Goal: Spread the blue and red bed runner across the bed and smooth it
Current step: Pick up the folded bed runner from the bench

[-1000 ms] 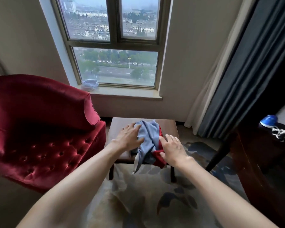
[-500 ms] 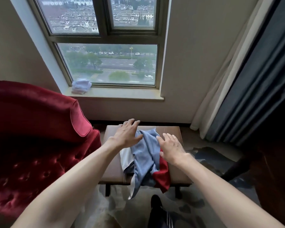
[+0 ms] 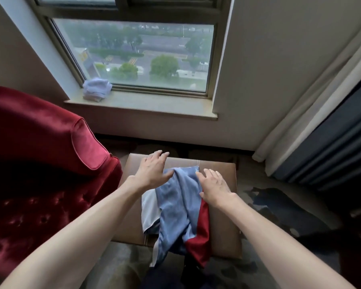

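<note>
Pickup looks to be the step in hand, since nothing is spread yet and no bed is in view; the bed runner (image 3: 175, 205) lies bunched in a loose heap on the brown padded worktop (image 3: 223, 226), blue on top, a red band along its right side and a pale lining showing at the left, with its near end hanging over the front edge toward the floor. The left hand (image 3: 152, 170) reaches over the far left of the heap with its grip apart, fingers straight and spread, holding nothing; whether its palm touches the cloth I cannot tell. The right hand (image 3: 215, 188) lies flat on the runner's right side, fingers straight, its grip likewise apart and clamped on nothing. A red armchair (image 3: 40, 153) stands just beside the worktop on the left; a folded cloth (image 3: 96, 88) sits on the window sill (image 3: 154, 105) beyond; a curtain (image 3: 331, 132) hangs at the right.

The next move, as I judge it, calls for both hands to close on the heap, ideally at an edge or two corners so the length falls free; the fabric looks thin and slippery, so a full handful suits better than a pinch; then it must be carried to the bed.
</note>
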Motion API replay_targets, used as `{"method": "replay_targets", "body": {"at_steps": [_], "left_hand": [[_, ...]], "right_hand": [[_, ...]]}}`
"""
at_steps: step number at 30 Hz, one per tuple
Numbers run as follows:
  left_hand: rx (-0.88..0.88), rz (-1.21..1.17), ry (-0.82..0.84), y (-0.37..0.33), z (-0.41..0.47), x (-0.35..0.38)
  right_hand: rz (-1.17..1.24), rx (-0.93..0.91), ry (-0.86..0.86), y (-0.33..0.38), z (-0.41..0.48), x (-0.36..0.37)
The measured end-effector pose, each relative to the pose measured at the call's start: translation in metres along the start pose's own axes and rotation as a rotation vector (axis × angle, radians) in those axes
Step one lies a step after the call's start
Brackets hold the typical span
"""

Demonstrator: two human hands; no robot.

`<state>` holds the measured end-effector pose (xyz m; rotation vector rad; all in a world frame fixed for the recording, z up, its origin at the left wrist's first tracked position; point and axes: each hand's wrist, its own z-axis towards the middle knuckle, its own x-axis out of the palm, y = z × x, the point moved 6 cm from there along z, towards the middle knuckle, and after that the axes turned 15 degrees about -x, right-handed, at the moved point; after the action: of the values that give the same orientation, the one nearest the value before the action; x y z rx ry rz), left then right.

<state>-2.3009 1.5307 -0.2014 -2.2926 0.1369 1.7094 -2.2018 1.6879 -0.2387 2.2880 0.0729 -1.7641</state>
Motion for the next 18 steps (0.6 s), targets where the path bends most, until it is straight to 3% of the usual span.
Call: {"method": "replay_targets", "body": {"at_steps": [13,18], "left_hand": [[-0.024,0.121,0.289,0.046,0.072,0.156],[0.015,0.224,0.298,0.073,0.100,0.232]], "right_hand": [[0.146,-0.037,0.196,-0.029,0.073,0.124],[0.140,-0.060,0.293,-0.039,0.108,0.198]]}}
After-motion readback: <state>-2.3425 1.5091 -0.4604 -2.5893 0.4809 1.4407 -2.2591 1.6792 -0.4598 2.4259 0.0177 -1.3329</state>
